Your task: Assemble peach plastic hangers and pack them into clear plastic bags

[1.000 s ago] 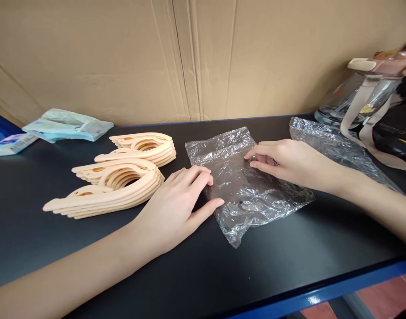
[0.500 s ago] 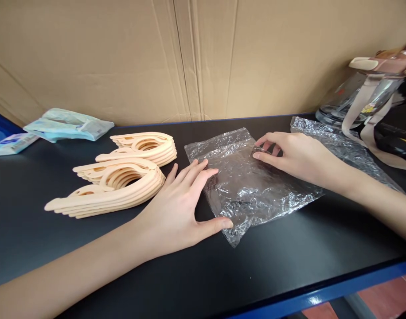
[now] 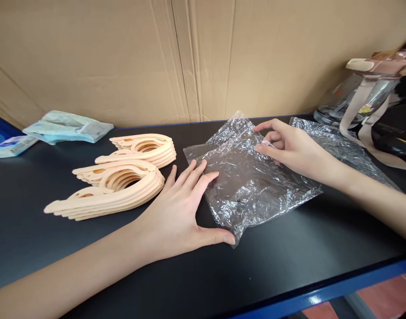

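Plastic bag point(image 3: 246, 184): far edge newly peaked; long axis slants far-left to near-right. Left hand point(image 3: 178, 217) splayed, gripping nothing; right hand's point(image 3: 289, 144) grip unclear.

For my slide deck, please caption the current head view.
Left hand spread along the left edge of a clear plastic bag, right hand at its far right, near stacked peach-coloured hangers.

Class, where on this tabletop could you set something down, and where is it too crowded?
The black tabletop is bare between the left hand, the central plastic bag and the blue front edge. Another patch lies left of the hanger stacks, nearer than the packets. Crowded: the back right, with bottle, strap and another bag.
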A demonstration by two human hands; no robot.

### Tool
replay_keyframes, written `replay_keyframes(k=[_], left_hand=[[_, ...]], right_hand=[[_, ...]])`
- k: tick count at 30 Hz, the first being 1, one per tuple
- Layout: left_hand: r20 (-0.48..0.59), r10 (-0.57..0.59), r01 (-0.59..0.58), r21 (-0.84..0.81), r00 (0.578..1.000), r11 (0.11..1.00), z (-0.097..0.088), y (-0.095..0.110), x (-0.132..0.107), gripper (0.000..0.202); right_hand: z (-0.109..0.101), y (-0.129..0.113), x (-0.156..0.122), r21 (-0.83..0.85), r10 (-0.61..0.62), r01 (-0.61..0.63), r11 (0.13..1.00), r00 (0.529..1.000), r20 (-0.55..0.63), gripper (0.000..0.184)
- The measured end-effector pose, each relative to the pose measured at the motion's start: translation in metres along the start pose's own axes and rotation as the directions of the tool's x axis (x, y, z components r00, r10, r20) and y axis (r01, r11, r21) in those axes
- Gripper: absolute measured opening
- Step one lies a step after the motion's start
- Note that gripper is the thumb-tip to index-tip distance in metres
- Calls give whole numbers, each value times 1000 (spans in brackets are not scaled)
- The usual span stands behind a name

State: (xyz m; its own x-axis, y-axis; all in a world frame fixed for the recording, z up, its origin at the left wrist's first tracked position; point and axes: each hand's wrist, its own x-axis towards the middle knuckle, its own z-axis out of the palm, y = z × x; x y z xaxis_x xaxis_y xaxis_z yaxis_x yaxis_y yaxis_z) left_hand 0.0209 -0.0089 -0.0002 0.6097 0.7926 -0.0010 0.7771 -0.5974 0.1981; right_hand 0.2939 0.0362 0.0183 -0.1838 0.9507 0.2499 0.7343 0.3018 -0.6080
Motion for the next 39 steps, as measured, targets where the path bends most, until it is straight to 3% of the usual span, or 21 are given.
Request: replay_keyframes(k=[6,12,17,19,23,26,29,33,39], left_hand=[[-17,-44,44,-15,999,999,0,0,0,97],[-38,-50,51,17,998,999,1,0,4,100],[-22,-39,39,27,999,999,0,0,3,109],[-13,-39,39,28,999,999,0,0,2,110],[-3,-42,42,14,999,999,-1,1,2,109],[-5,-33,33,8,999,999,0,0,2,109],[-3,-16,16,-2,1000,1000,1,-1,2,108],[20,-2,2,-28,1000,1000,-1,-1,2,107],[73,1,1,-33,997,999,-5,-2,3,107]], right_hand=[[-1,3,5,230,46,-47,972,999,12,40],[-1,2,4,204,20,-8,979,998,-57,37],[-3,3,4,47,2,1,999,998,-58,39],[-4,4,4,-115,-47,37,993,995,-91,39],[-4,-3,-1,-491,-223,121,862,963,-153,36],[3,-14,-12,-468,-355,324,822,934,23,47],[14,-19,-23,-334,-414,493,804,866,281,69],[19,-10,-27,-248,-305,460,853,824,478,91],[9,3,-13,-181,-198,369,912,780,593,99]])
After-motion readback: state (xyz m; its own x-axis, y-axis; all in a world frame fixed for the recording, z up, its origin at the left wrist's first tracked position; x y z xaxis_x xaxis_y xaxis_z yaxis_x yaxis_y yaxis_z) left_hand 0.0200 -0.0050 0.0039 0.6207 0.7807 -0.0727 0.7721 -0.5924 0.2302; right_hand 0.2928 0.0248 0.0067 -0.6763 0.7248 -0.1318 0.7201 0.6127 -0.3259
